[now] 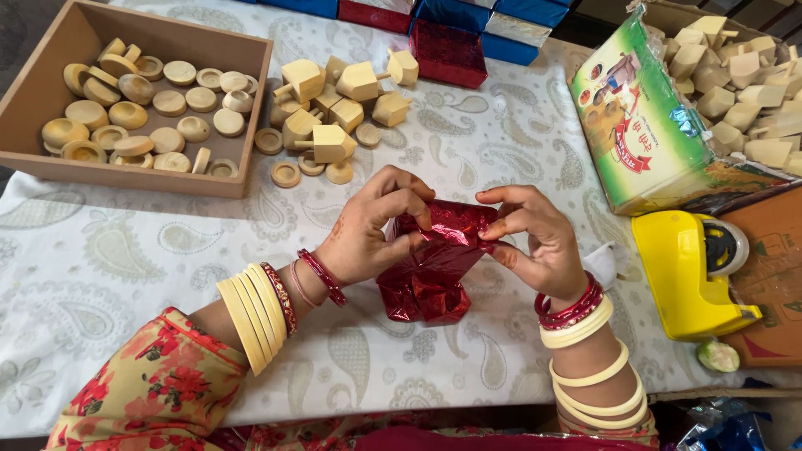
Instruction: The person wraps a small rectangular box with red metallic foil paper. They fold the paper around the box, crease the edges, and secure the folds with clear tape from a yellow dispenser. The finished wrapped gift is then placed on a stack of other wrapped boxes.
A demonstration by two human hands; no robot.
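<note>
- Left hand [368,230] and right hand [535,238] both pinch the top edge of a red foil wrap [430,271], thumbs against fingertips, at table centre near the front edge.
- Wrap sits on the cloth [125,259], its lower end bulging; something seems bundled inside, but what it is I can't tell.
- Step in hand, as I read it: closing the foil's open top.
- To do it well: keep both pinches close together so the seam stays taut, fold the edge over once, then crease it flat.
- Foil is thin and crinkly, so it likely tears if pulled apart; press and fold, don't tug.
- Keep the bulge resting on the cloth, which takes the weight off the seam.
- Yellow tape dispenser [689,271] is just right of the right hand, an easy reach. Hold the fold with the left pinch if tape is wanted.
- Loose wooden tops [330,104] and discs [288,173] lie beyond the hands, well apart from the wrap, so no snag risk.
- Wooden tray [217,179] of discs at far left, carton [643,125] of wooden pieces at far right.
- Red and blue wrapped boxes [447,50] stacked at the far edge.
- Bangles on both wrists sit near the foil; watch that they don't catch the loose edge.
</note>
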